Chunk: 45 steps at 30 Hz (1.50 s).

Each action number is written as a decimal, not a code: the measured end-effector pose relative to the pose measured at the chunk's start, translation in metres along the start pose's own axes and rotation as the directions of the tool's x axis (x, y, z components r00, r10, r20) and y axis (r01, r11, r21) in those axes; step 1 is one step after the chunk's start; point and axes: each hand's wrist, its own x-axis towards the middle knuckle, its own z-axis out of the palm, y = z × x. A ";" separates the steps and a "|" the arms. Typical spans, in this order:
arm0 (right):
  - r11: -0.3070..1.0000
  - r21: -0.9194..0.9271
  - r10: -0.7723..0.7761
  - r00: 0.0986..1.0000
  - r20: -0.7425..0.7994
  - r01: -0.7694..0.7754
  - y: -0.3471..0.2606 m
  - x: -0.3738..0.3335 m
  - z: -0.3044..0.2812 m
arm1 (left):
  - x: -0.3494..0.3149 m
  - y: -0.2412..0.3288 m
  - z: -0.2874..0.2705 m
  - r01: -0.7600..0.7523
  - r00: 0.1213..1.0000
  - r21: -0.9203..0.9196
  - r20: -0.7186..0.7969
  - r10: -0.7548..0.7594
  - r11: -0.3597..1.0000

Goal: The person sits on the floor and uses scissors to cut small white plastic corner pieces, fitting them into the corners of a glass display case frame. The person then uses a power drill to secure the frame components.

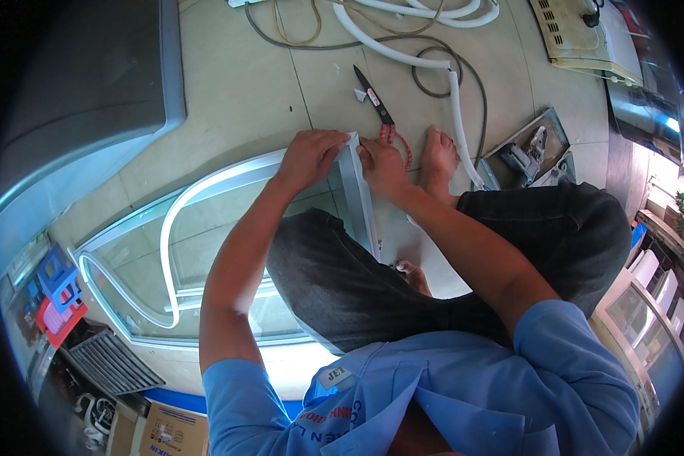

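A glass panel in a pale frame (pixel 366 205) lies across the floor in front of me, partly under my leg. A long white flexible strip, like a door gasket (pixel 167 243), follows its far edge and loops loosely over the glass on the left. My left hand (pixel 310 158) pinches this gasket close to the panel's far right corner. At the same corner, my right hand (pixel 382 166) presses its fingers closed on the gasket end from the right side. Just beyond my right hand lie black-bladed scissors (pixel 374 95) with red-wrapped handles.
White foam-covered tubing (pixel 456 106) and a dark cable (pixel 342 45) coil across the tiles ahead. A metal tray (pixel 558 129) with parts sits at the right. A large grey appliance (pixel 91 99) stands at the left. My bare foot (pixel 438 158) rests by the scissors.
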 end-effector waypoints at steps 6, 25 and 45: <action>0.963 0.221 0.187 0.974 -0.130 -0.155 -0.003 0.000 0.001 | 0.012 0.004 0.008 0.247 0.969 -0.065 0.025 -0.246 0.967; 0.984 0.170 0.088 0.978 -0.189 -0.056 0.001 0.007 0.005 | 0.024 -0.013 0.011 0.541 0.839 -0.284 0.242 -0.487 0.792; 0.992 0.129 0.032 0.986 -0.166 -0.010 0.005 0.013 0.004 | 0.021 -0.011 0.012 0.455 0.890 -0.283 0.171 -0.422 0.844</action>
